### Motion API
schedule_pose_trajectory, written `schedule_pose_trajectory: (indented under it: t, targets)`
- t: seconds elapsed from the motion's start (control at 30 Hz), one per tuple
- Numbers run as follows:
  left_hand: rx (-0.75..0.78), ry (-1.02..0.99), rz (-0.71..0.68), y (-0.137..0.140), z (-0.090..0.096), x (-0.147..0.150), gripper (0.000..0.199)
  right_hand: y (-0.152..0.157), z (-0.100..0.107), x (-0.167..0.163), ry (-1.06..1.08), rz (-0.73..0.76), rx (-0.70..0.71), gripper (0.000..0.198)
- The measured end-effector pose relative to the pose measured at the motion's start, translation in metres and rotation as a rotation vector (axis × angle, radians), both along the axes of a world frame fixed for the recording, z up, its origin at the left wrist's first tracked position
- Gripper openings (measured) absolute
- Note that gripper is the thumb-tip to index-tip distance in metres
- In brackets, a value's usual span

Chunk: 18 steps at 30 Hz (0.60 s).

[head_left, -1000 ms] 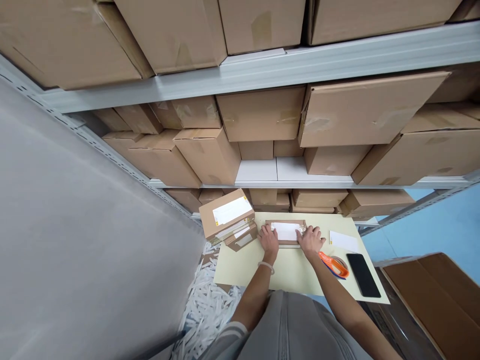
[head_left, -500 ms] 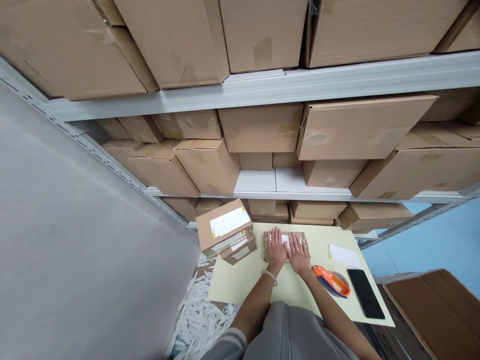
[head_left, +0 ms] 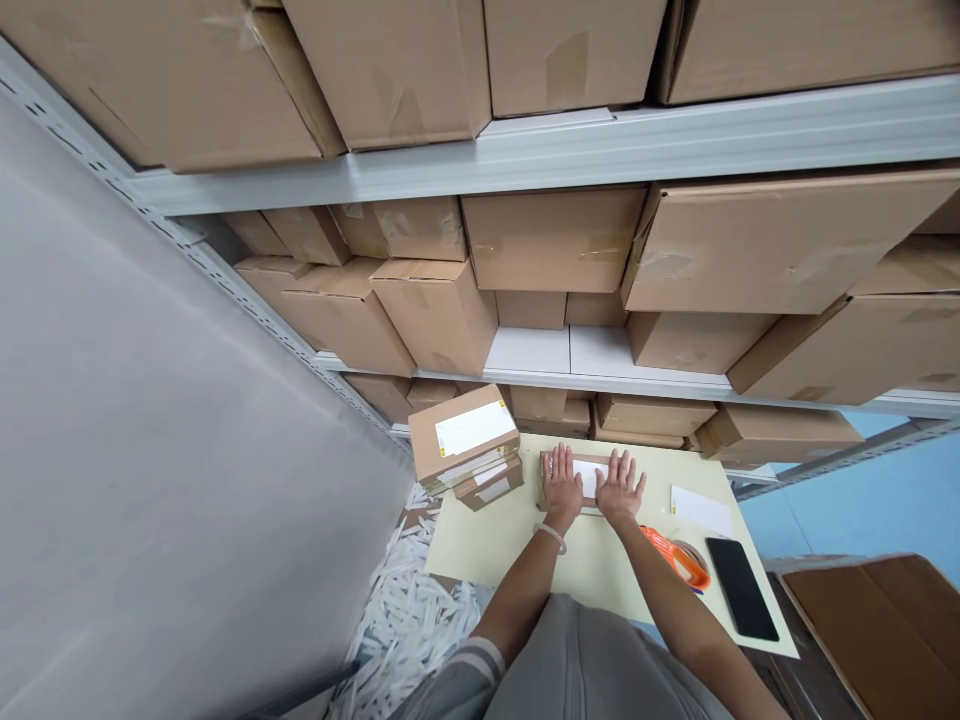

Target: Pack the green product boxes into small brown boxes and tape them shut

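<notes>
A small cardboard box (head_left: pixel 589 506) lies on the pale yellow tabletop (head_left: pixel 480 545), with a white label (head_left: pixel 589 476) on its upper face. Flat on the label's left side rests my left hand (head_left: pixel 562 484), fingers stretched forward. My right hand (head_left: pixel 620 487) presses on the right side, its fingers spread. Neither hand grips anything; between them the white label shows. To the right of my right forearm sits an orange tape dispenser (head_left: pixel 679 560), partly hidden by that arm.
Labelled boxes (head_left: pixel 465 425) are stacked at the table's left. On the right lie a white label sheet (head_left: pixel 701 509) and a black phone (head_left: pixel 742 588). Shelves (head_left: pixel 525 362) full of cartons rise behind. Shredded paper (head_left: pixel 412 600) is below left, an open carton (head_left: pixel 877 630) right.
My hands have slid apart, the right one outward to the right, so more of the white label shows. The camera view has shifted a little.
</notes>
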<state>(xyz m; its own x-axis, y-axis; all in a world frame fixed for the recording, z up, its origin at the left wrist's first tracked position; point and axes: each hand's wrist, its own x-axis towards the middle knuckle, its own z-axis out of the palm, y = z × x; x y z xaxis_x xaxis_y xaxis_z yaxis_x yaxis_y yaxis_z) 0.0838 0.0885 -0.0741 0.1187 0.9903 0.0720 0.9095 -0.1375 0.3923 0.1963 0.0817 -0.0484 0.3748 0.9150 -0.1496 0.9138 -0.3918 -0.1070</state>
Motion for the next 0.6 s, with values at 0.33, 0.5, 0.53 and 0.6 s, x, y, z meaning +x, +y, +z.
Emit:
schedule_pose_trajectory:
  t: [0.33, 0.5, 0.53, 0.6]
  targets:
    - [-0.108, -0.079, 0.161, -0.001, 0.010, -0.014, 0.063, -0.003, 0.012, 0.015, 0.172, -0.123, -0.004, 0.062]
    - [-0.133, -0.161, 0.146, -0.001, 0.016, -0.020, 0.059, -0.006, 0.017, 0.019, 0.453, -0.212, -0.026, 0.067]
    - [-0.126, -0.198, 0.139, -0.002, 0.017, -0.022, 0.058, -0.007, 0.017, 0.022, 0.467, -0.213, -0.029, 0.068]
    - [-0.107, -0.306, 0.134, -0.006, 0.020, -0.026, 0.058, -0.009, 0.017, 0.027, 0.488, -0.218, -0.037, 0.072]
